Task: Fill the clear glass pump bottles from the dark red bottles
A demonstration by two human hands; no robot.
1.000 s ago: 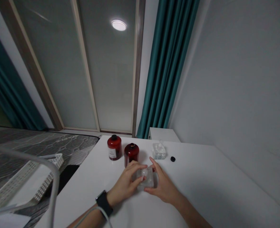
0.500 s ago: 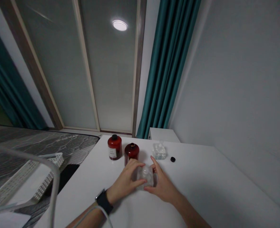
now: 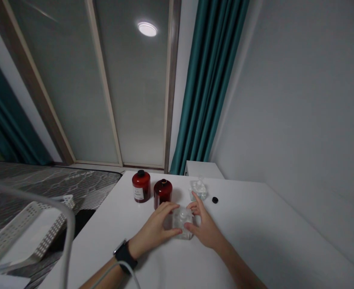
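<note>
As a person's left hand [image 3: 154,228] and right hand [image 3: 203,226] close around it from either side, a clear square bottle [image 3: 182,224] stands on a white table [image 3: 243,228], its thick, glassy walls catching the light and a rounded neck rising from its top. The material looks like glass, though the frame does not settle it. The bottle sits between the two palms, nearer the left hand's curled fingers [image 3: 167,208], which reach across its far left corner while the thumb lies along its near side. The right hand's fingers are spread and bent against the right side, with the thumb pressed at the near right corner. Both hands hold the bottle in a loose grip. A black smartwatch [image 3: 123,253] circles the left wrist, and a pale cable [image 3: 118,267] runs beside it. Beyond the hands stand two dark red bottles [image 3: 152,190] with black tops, a second clear bottle [image 3: 198,190], and a small black cap [image 3: 215,200] lying just to its right. A white perforated basket [image 3: 29,228] sits off the table's left edge, and teal curtains [image 3: 209,80] hang behind.
</note>
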